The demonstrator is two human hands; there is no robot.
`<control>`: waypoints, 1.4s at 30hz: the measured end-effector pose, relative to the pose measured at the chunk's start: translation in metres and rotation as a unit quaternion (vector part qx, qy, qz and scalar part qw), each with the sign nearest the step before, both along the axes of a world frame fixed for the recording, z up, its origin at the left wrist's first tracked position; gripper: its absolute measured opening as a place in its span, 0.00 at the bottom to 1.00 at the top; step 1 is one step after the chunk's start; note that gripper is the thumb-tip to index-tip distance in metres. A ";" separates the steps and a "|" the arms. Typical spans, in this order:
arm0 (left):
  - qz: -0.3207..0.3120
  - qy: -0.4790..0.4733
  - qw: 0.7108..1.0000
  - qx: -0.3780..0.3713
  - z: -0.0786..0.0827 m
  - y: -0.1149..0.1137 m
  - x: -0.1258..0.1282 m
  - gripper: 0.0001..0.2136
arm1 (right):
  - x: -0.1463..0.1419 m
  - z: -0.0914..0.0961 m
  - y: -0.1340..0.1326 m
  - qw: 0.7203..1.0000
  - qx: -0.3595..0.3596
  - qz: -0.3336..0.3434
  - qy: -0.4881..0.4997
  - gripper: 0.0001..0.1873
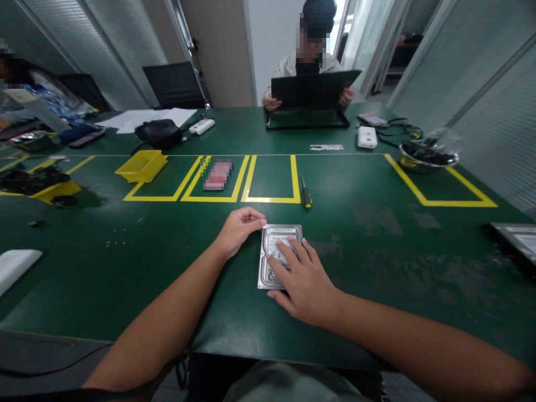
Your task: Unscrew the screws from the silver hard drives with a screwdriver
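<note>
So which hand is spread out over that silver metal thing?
The right hand, lying splayed across the top of the hard drive; the left hand is curled, at its far left corner.

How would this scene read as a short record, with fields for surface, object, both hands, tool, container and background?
surface: green table with yellow tape outlines
object: hard drive, flat, label up
left hand: fingertips at the drive's far left corner
right hand: spread over the drive
tool: screwdriver, lying beyond the drive
container: yellow bin, farther left
background: person holding black panel
</note>
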State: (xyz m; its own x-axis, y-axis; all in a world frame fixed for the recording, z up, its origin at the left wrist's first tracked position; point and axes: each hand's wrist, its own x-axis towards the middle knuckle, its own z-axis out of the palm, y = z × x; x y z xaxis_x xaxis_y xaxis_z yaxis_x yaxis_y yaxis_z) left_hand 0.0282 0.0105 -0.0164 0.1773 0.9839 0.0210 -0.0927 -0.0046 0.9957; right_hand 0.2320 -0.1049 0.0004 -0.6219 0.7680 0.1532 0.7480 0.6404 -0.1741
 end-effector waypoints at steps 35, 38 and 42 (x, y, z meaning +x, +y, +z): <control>-0.073 0.041 0.996 -0.001 0.004 0.003 -0.007 0.10 | 0.002 0.000 -0.002 1.000 0.003 0.007 0.002 0.34; -0.072 0.058 0.996 0.013 0.003 0.004 -0.008 0.08 | 0.003 -0.001 -0.002 1.000 0.003 0.011 0.003 0.34; -0.079 0.057 0.995 0.019 0.003 0.005 -0.010 0.08 | 0.004 -0.001 -0.001 1.000 -0.001 0.012 0.002 0.34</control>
State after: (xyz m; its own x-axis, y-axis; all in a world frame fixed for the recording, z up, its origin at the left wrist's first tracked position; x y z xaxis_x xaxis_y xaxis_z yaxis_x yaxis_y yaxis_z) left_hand 0.0185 0.0159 -0.0138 0.3328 0.9426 0.0275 0.0191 -0.0359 0.9992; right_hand 0.2356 -0.1058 -0.0005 -0.6392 0.7534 0.1543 0.7320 0.6576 -0.1785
